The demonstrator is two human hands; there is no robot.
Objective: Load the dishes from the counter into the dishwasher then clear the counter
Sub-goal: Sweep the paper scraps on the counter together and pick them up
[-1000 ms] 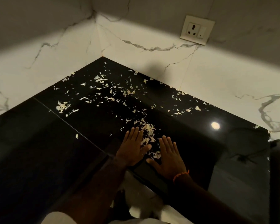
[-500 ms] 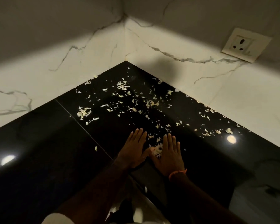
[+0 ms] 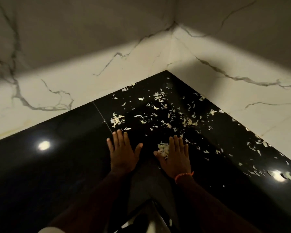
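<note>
A glossy black counter fills the corner, strewn with several pale vegetable shreds. My left hand lies flat on the counter with fingers spread and straight, near a small clump of shreds. My right hand, with an orange thread at the wrist, lies flat too, its thumb side against a gathered heap of shreds. The two hands are apart, a bare strip of counter between them. No dishes or dishwasher are in view.
White marble-patterned walls meet at the corner behind the counter. More shreds trail along the right wall edge. The counter's inner corner edge lies just below my wrists. Two lamp reflections shine on the counter.
My hands have spread apart; the left moved left, away from the heap, which stays by the right hand. My view has swung left, and the wall socket is out of sight.
</note>
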